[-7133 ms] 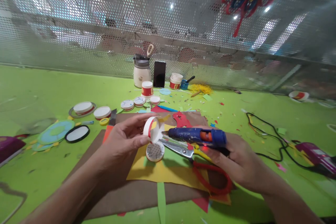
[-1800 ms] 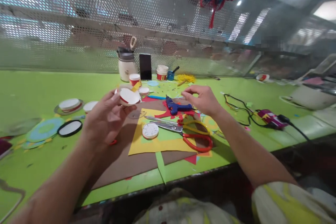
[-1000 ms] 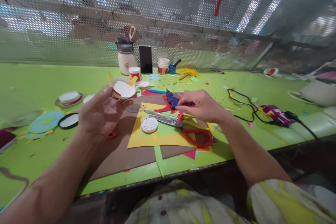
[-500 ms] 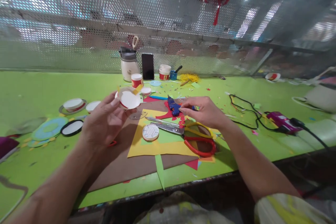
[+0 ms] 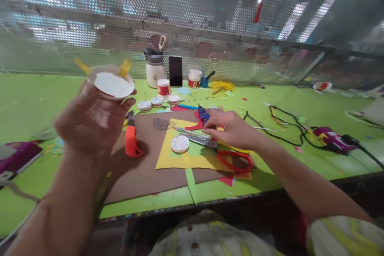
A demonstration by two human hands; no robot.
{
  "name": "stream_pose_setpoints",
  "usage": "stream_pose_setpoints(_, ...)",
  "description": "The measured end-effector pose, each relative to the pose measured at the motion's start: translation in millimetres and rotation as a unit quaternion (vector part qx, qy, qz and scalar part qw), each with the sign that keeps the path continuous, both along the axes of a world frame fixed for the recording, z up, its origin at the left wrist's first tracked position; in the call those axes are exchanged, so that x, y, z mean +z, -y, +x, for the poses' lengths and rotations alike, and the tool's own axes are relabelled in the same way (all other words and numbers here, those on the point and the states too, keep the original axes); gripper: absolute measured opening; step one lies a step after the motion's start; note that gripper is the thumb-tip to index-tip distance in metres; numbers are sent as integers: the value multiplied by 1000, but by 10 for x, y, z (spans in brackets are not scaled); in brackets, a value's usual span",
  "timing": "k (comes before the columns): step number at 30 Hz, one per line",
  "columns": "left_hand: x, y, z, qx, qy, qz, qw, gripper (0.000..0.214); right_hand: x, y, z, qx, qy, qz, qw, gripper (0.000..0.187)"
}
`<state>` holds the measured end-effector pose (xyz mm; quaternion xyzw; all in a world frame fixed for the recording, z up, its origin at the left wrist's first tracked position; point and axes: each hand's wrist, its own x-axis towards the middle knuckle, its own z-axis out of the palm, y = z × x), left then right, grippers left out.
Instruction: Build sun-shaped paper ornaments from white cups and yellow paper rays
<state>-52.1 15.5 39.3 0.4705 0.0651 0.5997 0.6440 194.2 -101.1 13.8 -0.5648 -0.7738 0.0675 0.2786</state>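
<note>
Raised at the left, my left hand (image 5: 93,120) grips a round white paper lid (image 5: 112,84) by its edge. Two yellow paper strips stick up from the lid's rim. My right hand (image 5: 229,128) hovers low over the tools, fingers curled and thumb apart, with nothing visibly held. Its fingertips are beside a blue glue gun (image 5: 203,113), whose rear the hand hides. Just below the hand lie red-and-yellow-handled scissors (image 5: 235,162), partly covered. A small white disc with drawn lines (image 5: 180,143) rests on yellow paper (image 5: 166,160).
An orange utility knife (image 5: 131,140) and a clear protractor (image 5: 163,123) lie on the brown board (image 5: 141,180). Paper cups (image 5: 163,88), a bottle (image 5: 154,72) and a phone (image 5: 175,72) stand behind. A corded purple device (image 5: 333,140) is at right, another purple device (image 5: 22,156) at left.
My left hand has lifted the lid up and to the left, uncovering the orange knife and white discs. My right hand has shifted slightly nearer, over the scissors. The view has turned a little.
</note>
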Motion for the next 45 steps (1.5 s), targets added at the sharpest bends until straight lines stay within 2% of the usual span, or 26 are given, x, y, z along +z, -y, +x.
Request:
stream_pose_setpoints(3, 5, -38, -54, 24, 27, 5, 999, 16, -28, 36, -395, 69, 104, -24, 992, 16)
stream_pose_setpoints(5, -22, -60, -72, 14, 28, 9, 999, 13, -106, 52, -672, 91, 203, -4, 975, 18)
stream_pose_setpoints(7, -54, -68, -74, -6, 11, 1, 1000, 14, -230, 47, -897, 121, 262, 19, 957, 13)
stream_pose_setpoints(10, -91, -69, -71, -27, -4, -8, 1000, 15, -433, -3, -1071, 103, 288, 45, 951, 11)
stream_pose_setpoints(12, -101, -77, -81, -37, 8, -2, 999, 14, -521, -39, -1085, 67, 287, 51, 954, 10)
stream_pose_setpoints(15, -99, -95, -111, -43, 35, 8, 998, 12, -553, -59, -1033, 45, 260, 44, 963, 12)
stream_pose_setpoints(20, -106, -88, -114, -29, 25, -4, 999, 12, -518, -37, -924, 35, 144, 8, 989, 21)
stream_pose_setpoints(25, -118, -103, -114, -27, 17, -4, 999, 11, -556, -30, -824, 32, 37, -7, 999, 39)
stream_pose_setpoints(31, 25, -189, -358, 25, 4, 2, 1000, 15, -631, -26, -804, 27, -33, 9, 999, 44)
stream_pose_setpoints(34, 116, -190, -485, 59, 13, 15, 998, 18, -617, -40, -787, 10, -60, 5, 998, 52)
stream_pose_setpoints(37, 143, -186, -530, 73, 2, 8, 997, 17, -561, -48, -760, 3, -68, 18, 997, 51)
stream_pose_setpoints(40, 119, -189, -508, 74, -14, -2, 997, 16, -474, -55, -845, 25, -42, 56, 997, 33)
stream_pose_setpoints(42, 96, -193, -489, 78, -18, -8, 997, 16, -402, -90, -1021, 69, -7, 70, 995, 19)
stream_pose_setpoints(45, 74, -203, -494, 79, -1, -4, 997, 18, -286, -220, -1426, 153, 67, 38, 985, 19)
